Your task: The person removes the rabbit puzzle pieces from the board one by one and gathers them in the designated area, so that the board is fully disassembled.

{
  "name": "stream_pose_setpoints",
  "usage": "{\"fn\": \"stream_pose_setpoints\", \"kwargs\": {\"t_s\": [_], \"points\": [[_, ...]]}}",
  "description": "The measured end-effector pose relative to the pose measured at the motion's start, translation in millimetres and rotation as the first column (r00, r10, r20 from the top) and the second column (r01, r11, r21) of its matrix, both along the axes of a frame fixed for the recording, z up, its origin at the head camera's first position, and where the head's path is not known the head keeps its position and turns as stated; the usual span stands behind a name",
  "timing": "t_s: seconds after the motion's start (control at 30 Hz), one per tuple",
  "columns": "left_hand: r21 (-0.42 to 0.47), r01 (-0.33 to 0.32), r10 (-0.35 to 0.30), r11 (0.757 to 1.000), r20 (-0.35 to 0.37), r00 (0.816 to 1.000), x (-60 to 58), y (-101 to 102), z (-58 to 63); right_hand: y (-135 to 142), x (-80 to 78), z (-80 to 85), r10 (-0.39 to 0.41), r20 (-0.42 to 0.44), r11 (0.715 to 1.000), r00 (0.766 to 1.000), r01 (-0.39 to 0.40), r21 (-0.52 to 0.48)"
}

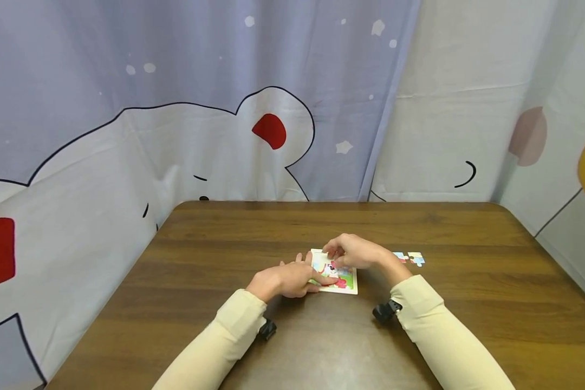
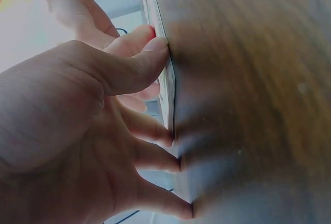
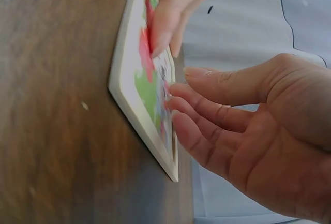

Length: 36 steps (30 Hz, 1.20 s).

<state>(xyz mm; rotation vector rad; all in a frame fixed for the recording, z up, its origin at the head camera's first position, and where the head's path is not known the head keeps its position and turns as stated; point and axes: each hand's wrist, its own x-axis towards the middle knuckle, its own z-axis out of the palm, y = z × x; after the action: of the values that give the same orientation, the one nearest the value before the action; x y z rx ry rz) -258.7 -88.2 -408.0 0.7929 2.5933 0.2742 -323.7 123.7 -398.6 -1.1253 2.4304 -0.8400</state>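
A small jigsaw puzzle board (image 1: 349, 291) with a pale frame and a pink, red and green cartoon picture lies on the table between both hands. My left hand (image 1: 294, 278) rests at its left side. The index finger reaches over the picture and the thumb touches the board's edge, while the other fingers spread down to the table (image 2: 248, 105). Over the board's far right part is my right hand (image 1: 358, 252), its bent fingertips touching the picture (image 3: 150, 92). Its thumb stands apart from those fingers, and no piece shows between them.
Loose jigsaw pieces (image 1: 416, 258) lie on the brown wooden table (image 1: 214, 238), right of the right hand and partly behind its wrist. A patterned curtain (image 1: 200, 141) hangs behind the table's far edge. Each wrist carries a black camera (image 1: 385, 312).
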Motion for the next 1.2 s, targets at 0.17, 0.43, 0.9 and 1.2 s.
{"fn": "stream_pose_setpoints", "kwargs": {"t_s": [0.17,0.43,0.9,1.2], "points": [[-0.007,-0.001,0.001,1.0,0.003,1.0,-0.9,0.5,0.5,-6.0,-0.6,-1.6,0.003,-0.003,1.0,1.0,-0.003,-0.015],[-0.011,-0.003,0.003,1.0,0.006,1.0,-2.1,2.2,2.9,-11.6,0.7,-1.6,-0.015,-0.018,1.0,1.0,0.015,-0.009],[0.012,-0.005,0.005,1.0,0.013,1.0,-0.2,2.1,0.7,-19.5,5.0,-10.9,-0.006,-0.024,0.999,1.0,0.007,0.041],[0.012,0.0,0.0,1.0,0.008,1.0,-1.5,2.4,1.3,-18.0,1.6,-11.9,-0.014,0.048,1.0,0.999,0.014,-0.002]]}}
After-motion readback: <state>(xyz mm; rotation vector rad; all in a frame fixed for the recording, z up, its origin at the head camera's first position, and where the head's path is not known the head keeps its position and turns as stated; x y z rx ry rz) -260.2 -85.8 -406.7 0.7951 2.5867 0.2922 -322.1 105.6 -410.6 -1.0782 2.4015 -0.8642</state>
